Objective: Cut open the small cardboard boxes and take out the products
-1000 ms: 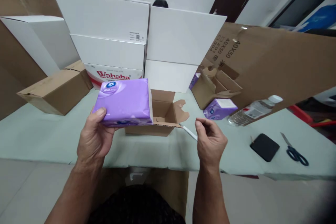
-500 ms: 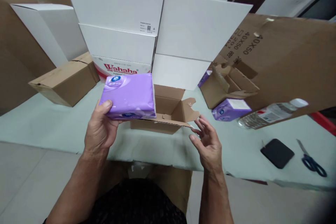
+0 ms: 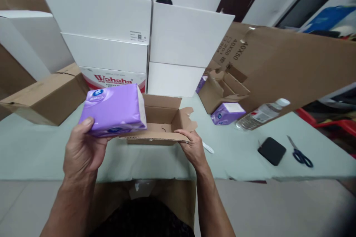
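The left hand (image 3: 85, 146) is gripping a purple tissue pack (image 3: 112, 107) by one end, thumb above and fingers beneath, apparently to support its weight. Just right of that hand, an open carton (image 3: 164, 113) is sitting on the worktop (image 3: 136, 166), while the right hand (image 3: 192, 147) is pinching its near flap (image 3: 155, 136), seemingly to steady the box and hold its mouth open.
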`<state>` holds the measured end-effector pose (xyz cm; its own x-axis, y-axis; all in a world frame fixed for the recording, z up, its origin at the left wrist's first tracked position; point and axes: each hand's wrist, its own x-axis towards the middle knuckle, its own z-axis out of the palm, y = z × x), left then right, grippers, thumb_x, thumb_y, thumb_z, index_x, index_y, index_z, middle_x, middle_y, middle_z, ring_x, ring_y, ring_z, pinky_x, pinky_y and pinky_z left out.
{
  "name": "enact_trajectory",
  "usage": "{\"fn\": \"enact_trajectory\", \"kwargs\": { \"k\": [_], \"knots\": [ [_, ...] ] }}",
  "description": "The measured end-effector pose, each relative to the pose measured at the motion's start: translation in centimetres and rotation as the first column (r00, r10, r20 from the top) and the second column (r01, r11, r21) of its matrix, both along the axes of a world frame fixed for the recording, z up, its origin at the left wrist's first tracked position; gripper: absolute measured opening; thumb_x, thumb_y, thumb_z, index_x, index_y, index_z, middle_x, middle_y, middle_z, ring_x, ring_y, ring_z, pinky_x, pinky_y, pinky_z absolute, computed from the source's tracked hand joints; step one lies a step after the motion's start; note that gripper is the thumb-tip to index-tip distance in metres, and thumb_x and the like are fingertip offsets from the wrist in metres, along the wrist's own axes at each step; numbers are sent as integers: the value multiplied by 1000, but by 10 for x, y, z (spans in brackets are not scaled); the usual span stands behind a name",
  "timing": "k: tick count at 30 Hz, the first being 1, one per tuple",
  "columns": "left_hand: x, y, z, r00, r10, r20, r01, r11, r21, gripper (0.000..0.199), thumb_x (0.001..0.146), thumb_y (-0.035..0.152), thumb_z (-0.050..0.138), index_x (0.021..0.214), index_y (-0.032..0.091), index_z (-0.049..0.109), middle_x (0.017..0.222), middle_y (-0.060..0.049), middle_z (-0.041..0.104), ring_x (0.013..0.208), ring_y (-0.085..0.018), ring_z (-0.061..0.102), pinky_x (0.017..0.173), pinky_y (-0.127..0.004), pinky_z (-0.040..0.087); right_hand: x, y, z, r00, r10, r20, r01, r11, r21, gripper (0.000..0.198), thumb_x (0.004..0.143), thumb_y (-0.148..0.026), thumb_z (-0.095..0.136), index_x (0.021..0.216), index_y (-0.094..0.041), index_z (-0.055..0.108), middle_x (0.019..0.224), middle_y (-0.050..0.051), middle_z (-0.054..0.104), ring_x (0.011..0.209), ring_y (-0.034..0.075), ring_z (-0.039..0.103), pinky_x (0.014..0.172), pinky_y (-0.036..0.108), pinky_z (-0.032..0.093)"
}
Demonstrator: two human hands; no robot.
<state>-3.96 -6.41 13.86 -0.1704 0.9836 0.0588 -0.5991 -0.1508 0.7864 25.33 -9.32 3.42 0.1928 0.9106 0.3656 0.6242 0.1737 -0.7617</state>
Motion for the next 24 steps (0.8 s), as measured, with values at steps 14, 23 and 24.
{"fn": "enact_trajectory", "kwargs": {
  "k": [14,23,24],
  "knots": [
    [8,0,-10,997,-77,-26,75,994,-79,31,81,34,75,112,37,78,118,-1,81,126,-36,70,75,-47,72,116,-148,37,591,-793,146,677,587,444,42,85,-62,72,87,-22,82,73,6,70,68,23,60,73,39,50],
    [33,-6,-19,985,-166,-49,155,972,-178,34,70,38,86,102,29,80,118,-3,81,122,-40,70,70,-45,72,162,-152,0,314,-939,137,886,342,314,38,79,-54,63,89,-20,76,135,24,57,122,41,61,99,55,50],
    [34,-6,-20,983,-174,-57,162,971,-177,33,71,38,86,103,30,80,118,-3,81,123,-41,69,71,-46,72,164,-147,-5,323,-935,145,886,353,301,35,79,-49,62,90,-19,75,144,26,52,128,42,58,103,56,47]
  ]
}}
